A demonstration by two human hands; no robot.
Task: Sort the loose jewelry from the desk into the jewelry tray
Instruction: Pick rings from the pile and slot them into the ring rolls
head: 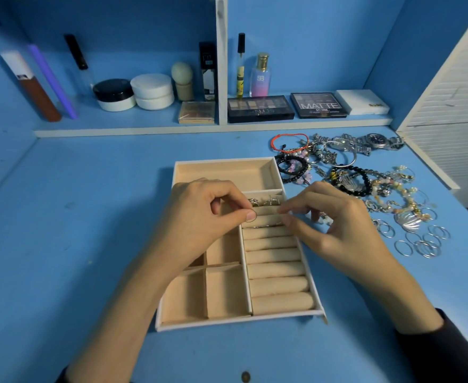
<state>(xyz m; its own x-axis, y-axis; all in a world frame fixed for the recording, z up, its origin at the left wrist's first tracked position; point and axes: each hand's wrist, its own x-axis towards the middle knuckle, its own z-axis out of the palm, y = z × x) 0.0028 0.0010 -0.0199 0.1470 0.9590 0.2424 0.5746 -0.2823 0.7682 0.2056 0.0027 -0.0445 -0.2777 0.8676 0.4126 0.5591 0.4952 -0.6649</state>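
Note:
A beige jewelry tray (227, 294) lies on the blue desk, with open compartments on its left and ring rolls on its right. My left hand (208, 214) pinches a thin ring (250, 215) over the upper ring rolls. My right hand (335, 225) hovers at the tray's right edge, fingertips curled near the same rolls; whether it holds anything I cannot tell. A few silver rings (263, 201) sit in the top roll slot. Loose jewelry lies right of the tray: beaded bracelets (351, 179), thin hoop rings (420, 241), a red cord bracelet (289, 142), watches (376, 140).
A shelf at the back carries cosmetics: jars (114, 94), makeup palettes (260, 107), a perfume bottle (260, 76), tubes. A white slatted panel (448, 106) stands at the right. The blue desk surface (75, 217) extends left of the tray.

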